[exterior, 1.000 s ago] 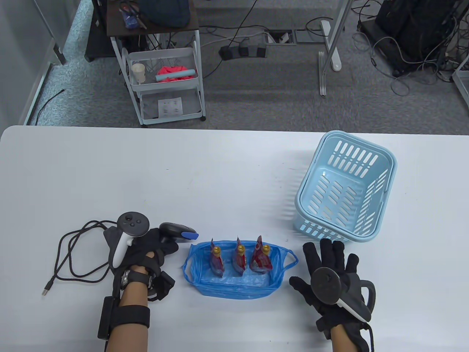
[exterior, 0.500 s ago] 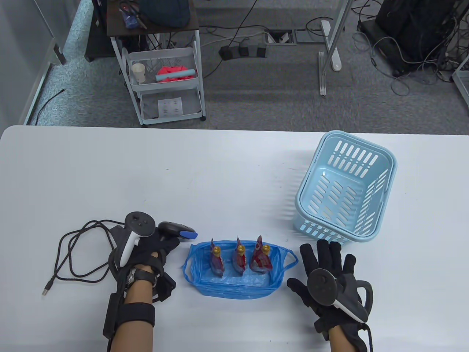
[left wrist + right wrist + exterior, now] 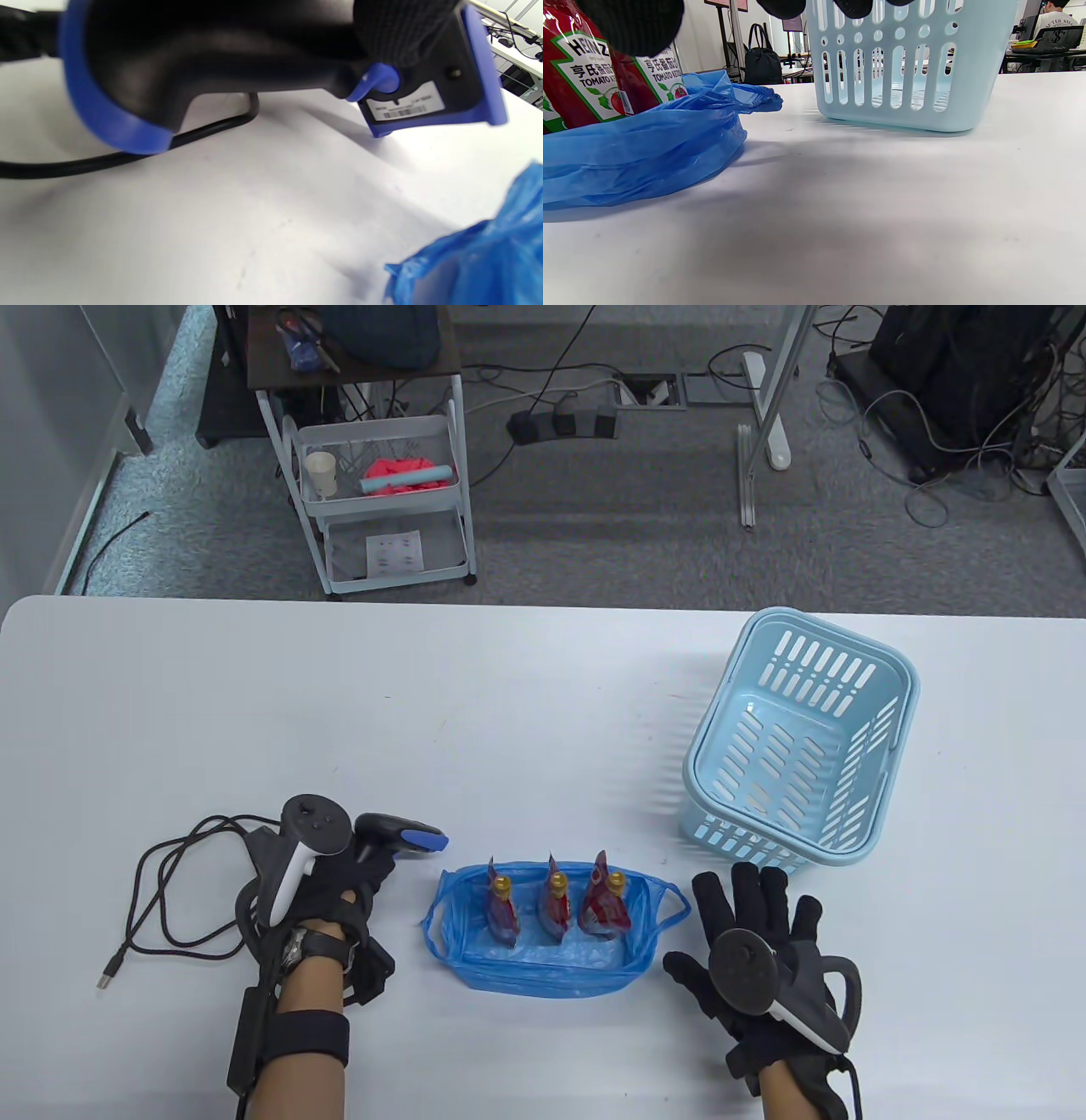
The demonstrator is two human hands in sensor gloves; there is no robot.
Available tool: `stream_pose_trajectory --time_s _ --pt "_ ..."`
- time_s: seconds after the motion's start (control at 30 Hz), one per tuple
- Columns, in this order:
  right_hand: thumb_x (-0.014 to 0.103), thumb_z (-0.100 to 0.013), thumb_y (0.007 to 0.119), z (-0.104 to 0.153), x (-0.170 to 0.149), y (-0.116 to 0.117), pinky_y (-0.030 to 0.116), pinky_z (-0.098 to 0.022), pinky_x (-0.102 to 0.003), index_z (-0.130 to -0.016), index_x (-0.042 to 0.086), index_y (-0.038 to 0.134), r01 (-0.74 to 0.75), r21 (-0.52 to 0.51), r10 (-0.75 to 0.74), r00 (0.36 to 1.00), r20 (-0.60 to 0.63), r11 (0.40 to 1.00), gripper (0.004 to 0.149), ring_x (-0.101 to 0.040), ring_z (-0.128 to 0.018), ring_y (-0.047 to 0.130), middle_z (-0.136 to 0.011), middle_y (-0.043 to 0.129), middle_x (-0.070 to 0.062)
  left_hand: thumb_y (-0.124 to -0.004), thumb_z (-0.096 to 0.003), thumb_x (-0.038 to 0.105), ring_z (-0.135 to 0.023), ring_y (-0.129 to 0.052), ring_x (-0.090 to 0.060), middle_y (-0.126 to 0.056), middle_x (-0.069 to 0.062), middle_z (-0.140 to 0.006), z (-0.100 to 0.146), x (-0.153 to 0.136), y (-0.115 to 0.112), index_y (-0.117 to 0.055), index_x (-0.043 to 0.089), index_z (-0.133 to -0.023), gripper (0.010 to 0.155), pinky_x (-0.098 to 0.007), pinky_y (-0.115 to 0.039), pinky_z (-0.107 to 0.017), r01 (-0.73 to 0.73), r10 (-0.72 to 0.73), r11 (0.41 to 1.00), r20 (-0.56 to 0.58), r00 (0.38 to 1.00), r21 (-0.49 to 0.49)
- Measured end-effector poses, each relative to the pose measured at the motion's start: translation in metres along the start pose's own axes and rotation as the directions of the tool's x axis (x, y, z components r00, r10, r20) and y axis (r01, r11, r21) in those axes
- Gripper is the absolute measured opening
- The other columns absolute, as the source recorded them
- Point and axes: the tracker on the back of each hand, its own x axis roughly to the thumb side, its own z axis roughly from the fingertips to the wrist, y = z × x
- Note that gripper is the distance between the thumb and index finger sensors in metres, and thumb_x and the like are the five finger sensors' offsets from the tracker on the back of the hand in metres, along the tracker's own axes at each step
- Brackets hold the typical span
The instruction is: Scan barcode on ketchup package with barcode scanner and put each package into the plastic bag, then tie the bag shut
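1. Left hand (image 3: 344, 882): fingers curled round the handle of the barcode scanner (image 3: 397, 836); one gloved finger lies over the scanner's head beside its blue trigger (image 3: 377, 79) in the left wrist view. The scanner's blue nose points toward the bag.
2. Scanner cable (image 3: 170, 891): black, looped on the table (image 3: 509, 712) on the far side of the left hand from the bag.
3. Plastic bag (image 3: 543, 963): blue, mouth open, lying between the two hands, just beside the scanner's nose.
4. Ketchup packages (image 3: 556, 903): three, upright in a row inside the bag, red with yellow caps.
5. Right hand (image 3: 751, 933): fingers straight and spread, holding nothing, thumb toward the bag's near handle loop (image 3: 674, 903).
6. Basket (image 3: 797, 738): light blue, slotted, just beyond the right fingertips (image 3: 745, 875).
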Motion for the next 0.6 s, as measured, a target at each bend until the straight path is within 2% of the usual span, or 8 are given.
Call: stream_pose_trajectory --time_s 0.6 --pt "0.063 -0.049 0.069 -0.0009 0.0010 -0.0006 0.015 -0.072 -0.074 -0.116 0.021 0.031 0.005 0.005 -0.005 1.000 0.003 1.000 0.088 -0.050 -0.109 0.018 -0.120 0.022 -0.024 -0.071 -0.0471 0.058 -0.090 -0.081 -0.041 -0.066 -0.012 -0.105 0.0017 0.0048 0.0000 -0.053 0.016 -0.111 0.079 -0.055 -0.070 -0.066 0.156 -0.153 0.987 -0.047 0.987 0.048"
